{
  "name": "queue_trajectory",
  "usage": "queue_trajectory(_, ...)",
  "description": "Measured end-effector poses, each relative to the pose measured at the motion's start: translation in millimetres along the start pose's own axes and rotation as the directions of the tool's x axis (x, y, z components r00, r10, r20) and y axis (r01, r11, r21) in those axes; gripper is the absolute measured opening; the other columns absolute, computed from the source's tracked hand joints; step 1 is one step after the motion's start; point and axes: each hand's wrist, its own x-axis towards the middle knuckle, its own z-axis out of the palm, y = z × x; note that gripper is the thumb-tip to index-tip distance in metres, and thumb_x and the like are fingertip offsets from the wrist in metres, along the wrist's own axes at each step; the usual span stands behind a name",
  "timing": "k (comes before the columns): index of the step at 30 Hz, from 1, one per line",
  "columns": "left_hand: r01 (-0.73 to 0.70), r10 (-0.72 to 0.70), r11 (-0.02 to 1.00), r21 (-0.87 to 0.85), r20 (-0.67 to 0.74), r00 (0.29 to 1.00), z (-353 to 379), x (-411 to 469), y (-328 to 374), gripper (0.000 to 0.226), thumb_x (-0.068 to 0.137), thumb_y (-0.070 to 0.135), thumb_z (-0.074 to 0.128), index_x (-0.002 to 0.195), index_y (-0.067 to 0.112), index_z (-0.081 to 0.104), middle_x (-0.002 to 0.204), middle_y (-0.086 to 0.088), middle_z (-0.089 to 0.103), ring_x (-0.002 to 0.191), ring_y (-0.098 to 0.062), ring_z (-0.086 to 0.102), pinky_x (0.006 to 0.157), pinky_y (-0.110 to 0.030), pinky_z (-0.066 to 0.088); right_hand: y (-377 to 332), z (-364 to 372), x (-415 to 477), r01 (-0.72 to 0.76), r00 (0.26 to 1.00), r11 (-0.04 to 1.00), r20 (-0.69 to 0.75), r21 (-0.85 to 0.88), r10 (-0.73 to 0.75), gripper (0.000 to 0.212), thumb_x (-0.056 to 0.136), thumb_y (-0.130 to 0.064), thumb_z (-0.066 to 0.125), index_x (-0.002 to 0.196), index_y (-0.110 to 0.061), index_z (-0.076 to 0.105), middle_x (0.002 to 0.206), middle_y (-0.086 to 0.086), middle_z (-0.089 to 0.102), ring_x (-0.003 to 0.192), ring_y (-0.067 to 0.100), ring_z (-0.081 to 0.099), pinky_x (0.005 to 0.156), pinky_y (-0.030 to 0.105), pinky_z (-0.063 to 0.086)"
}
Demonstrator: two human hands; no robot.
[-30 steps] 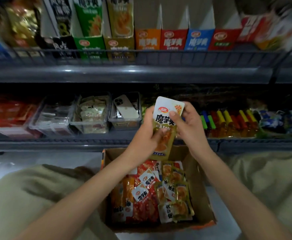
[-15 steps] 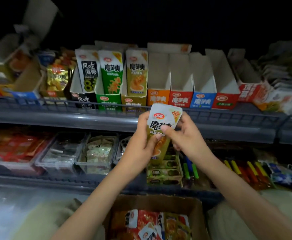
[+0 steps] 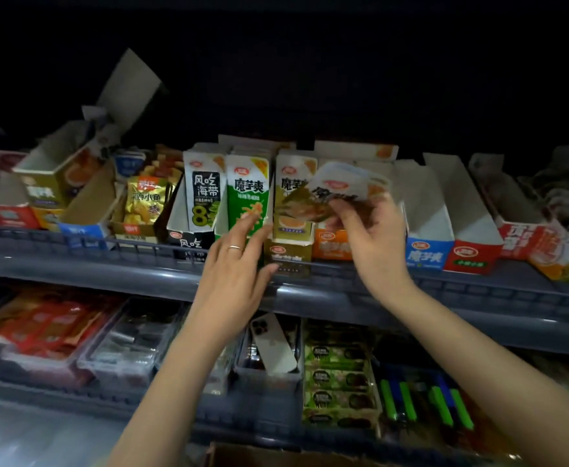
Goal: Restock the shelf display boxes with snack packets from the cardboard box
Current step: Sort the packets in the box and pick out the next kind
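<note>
The upper shelf (image 3: 141, 271) carries a row of display boxes standing upright with their cut-away fronts toward the aisle, so the packets face the shopper and can be pulled out from the front. The blue box (image 3: 424, 254) and the red box (image 3: 468, 261) show only bare white inner walls, so they probably need the most stock. The olive box (image 3: 288, 256) already holds upright packets of its own kind. Only the rim of the cardboard box (image 3: 259, 456) shows, at the bottom edge below the shelves, within easy reach for the next handful.

The left hand (image 3: 239, 264) is released, its fingers straight and spread in front of the green packets (image 3: 247, 193) and the olive box. It seems set to steady that box or part the row, though whether it touches anything cannot be told.

The right hand (image 3: 374, 237) grasps the packet (image 3: 340, 193) by its lower part, fingers curled round it. The packet is blurred and tilted, raised above the olive box and the orange box (image 3: 332, 251). Its olive-and-white print matches the olive box's stock, so that is the likely slot.

A ring (image 3: 235, 247) sits on one left finger.
</note>
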Motion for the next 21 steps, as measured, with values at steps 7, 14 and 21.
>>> queue_trajectory(7,-0.042,0.038,0.998,0.035,0.092,0.995,9,11,-20,0.056,0.092,0.049,0.018,0.134,0.025,0.047,0.151,0.007,0.034,0.140,-0.003,0.018,0.110,-0.030,0.005,32,9,49,-0.088,0.972,0.975,0.199,-0.202,0.128,0.011,0.092,-0.020,0.058,0.091,-0.028,0.052,0.082,-0.005,0.065,0.056,0.006,0.061,0.054,0.023,0.052)
queue_trajectory(14,-0.021,0.020,1.000,0.013,0.065,0.998,3,16,-22,0.043,0.093,0.043,0.027,0.119,0.027,0.057,0.141,0.009,0.048,0.122,-0.014,0.050,0.099,-0.029,0.018,54,15,59,0.119,0.935,0.777,0.332,-0.619,0.121,0.031,0.089,-0.037,0.059,0.112,-0.016,0.064,0.078,-0.009,0.066,0.059,-0.002,0.057,0.053,0.013,0.045)
queue_trajectory(21,-0.023,0.024,1.000,-0.022,0.062,0.998,1,16,-24,0.042,0.092,0.041,0.028,0.117,0.028,0.059,0.140,0.011,0.049,0.119,-0.011,0.052,0.098,-0.023,0.016,59,27,67,0.065,0.940,0.674,0.271,-0.736,0.206,0.028,0.090,-0.039,0.057,0.104,-0.015,0.064,0.094,-0.004,0.067,0.076,0.010,0.059,0.062,0.028,0.049)
